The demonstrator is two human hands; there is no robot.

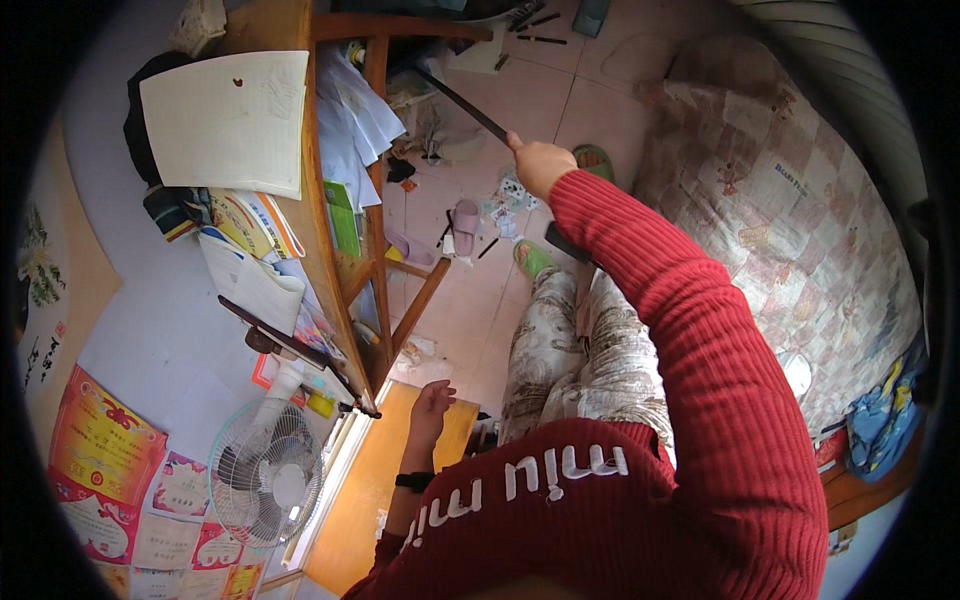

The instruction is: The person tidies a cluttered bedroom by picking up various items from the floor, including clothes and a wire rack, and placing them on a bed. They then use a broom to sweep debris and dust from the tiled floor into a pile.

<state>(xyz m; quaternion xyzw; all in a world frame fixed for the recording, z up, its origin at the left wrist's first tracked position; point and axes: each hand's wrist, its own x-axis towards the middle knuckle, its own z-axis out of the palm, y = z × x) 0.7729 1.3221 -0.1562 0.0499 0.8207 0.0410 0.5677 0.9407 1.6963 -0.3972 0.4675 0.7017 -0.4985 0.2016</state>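
Observation:
My right hand (541, 166), at the end of an outstretched red sleeve, is closed around one end of a long dark handle (465, 103). The handle slants away over the tiled floor towards the wooden shelf unit; what its far end carries cannot be made out. Playing cards (512, 191) and paper scraps lie scattered on the floor beyond my feet, beside a pink slipper (465, 225). Dark pens or sticks (541, 40) lie farther off. My left hand (433, 405), with a black band on the wrist, hangs at my side, fingers loosely apart and holding nothing.
At left stands the wooden shelf unit (379, 315) with papers and books, its legs reaching the floor. An electric fan (266, 472) is at lower left. The bed with a patterned cover (780, 195) lies at right. My feet wear green slippers (532, 259).

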